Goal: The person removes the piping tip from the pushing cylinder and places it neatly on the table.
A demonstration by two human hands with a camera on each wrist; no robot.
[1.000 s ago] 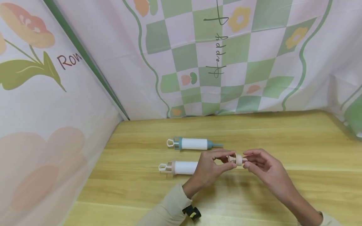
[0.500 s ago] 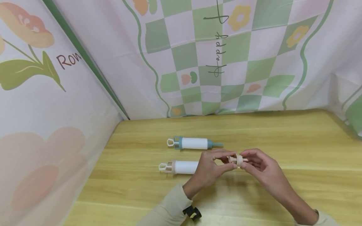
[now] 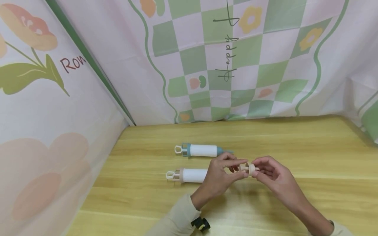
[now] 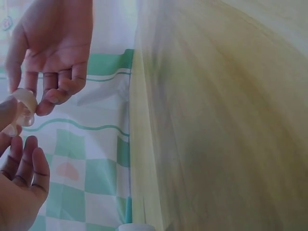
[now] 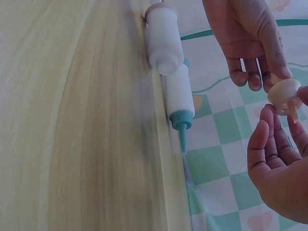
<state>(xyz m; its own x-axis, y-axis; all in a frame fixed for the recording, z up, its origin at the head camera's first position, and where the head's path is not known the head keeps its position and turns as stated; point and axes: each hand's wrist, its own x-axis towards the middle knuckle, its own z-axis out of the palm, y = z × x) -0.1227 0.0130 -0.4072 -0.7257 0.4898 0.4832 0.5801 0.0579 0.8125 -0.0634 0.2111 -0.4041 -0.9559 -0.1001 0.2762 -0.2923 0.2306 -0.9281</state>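
Between both hands, above the table, is a small beige nozzle cap [image 3: 251, 169] with a ring and a thin spout, also seen in the right wrist view as a rounded cap [image 5: 284, 92]. My left hand [image 3: 220, 172] pinches its left side with thumb and forefinger. With thumb and fingertips my right hand [image 3: 276, 175] grips the ring from the right. Behind the left hand lies a white decorating syringe [image 3: 194, 175] with a beige collar; that hand hides its right end in the head view. Farther back lies a similar syringe [image 3: 203, 150] with teal ends.
The wooden table [image 3: 133, 203] carries both syringes lying on their sides, with their white handles [image 3: 178, 149] pointing left. A checked cloth [image 3: 230, 59] hangs along the back edge and a flowered cloth [image 3: 59, 114] on the left.
The right hand has shifted slightly left, onto the cap's ring. The left fingers have spread a little, and its knuckles now cover part of the teal spout.
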